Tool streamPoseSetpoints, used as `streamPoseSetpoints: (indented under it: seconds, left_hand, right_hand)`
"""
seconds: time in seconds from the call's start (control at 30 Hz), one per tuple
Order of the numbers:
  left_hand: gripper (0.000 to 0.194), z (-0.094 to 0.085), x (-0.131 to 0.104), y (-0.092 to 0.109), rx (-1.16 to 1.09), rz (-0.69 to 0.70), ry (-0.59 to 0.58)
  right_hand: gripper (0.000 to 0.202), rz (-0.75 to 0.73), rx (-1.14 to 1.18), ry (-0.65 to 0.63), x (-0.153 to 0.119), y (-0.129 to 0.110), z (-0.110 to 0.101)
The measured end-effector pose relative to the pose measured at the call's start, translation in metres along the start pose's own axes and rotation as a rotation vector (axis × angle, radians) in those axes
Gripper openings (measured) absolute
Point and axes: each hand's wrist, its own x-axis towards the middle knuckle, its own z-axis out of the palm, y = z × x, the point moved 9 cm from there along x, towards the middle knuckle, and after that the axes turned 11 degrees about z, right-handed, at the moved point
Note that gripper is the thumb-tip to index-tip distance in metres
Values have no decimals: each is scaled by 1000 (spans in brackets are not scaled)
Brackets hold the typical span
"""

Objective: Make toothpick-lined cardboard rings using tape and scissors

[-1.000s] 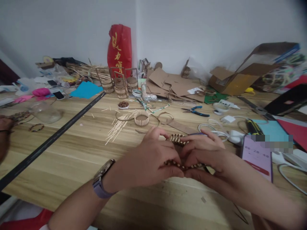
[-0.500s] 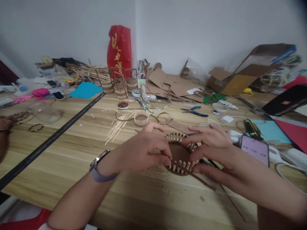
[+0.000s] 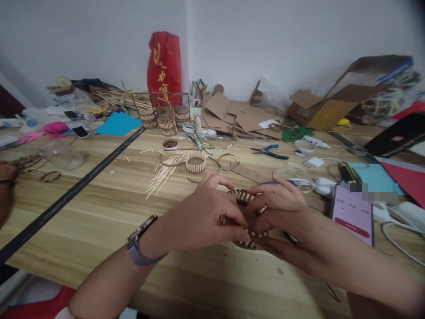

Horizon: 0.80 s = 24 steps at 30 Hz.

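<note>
Cluttered with cardboard and sticks, the wooden desk point(image 3: 99, 212) carries a small stick basket point(image 3: 245, 217). Left hand point(image 3: 202, 219) and right hand point(image 3: 277, 208) both grip its rim; its inside is hidden.

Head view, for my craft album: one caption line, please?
Both hands, left hand and right hand, grip a small stick basket on a cluttered wooden table.

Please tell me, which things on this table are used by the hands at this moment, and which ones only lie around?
In use:
left hand
right hand
small stick basket, gripped by both hands

Lying about:
loose sticks
finished stick ring
blue pliers
phone
cardboard box
red bag
</note>
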Motion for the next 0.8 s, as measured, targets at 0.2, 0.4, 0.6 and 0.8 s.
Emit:
streamPoseSetpoints:
  seconds: [0.2,0.4,0.6,0.8]
  left_hand:
    - [8,-2,0,2,-39,26,-4]
    - [5,-14,-3,-7,-60,47,21]
    - [6,-16,-4,-13,-71,67,34]
    - [6,-14,-4,-14,-56,-5,46]
  right_hand:
    - [18,27,5,-23,-2,8,-1]
    - [22,4,50,50,-8,27,-24]
    - [18,-81,76,57,-3,22,-23]
    - [16,-64,89,41,0,18,-17]
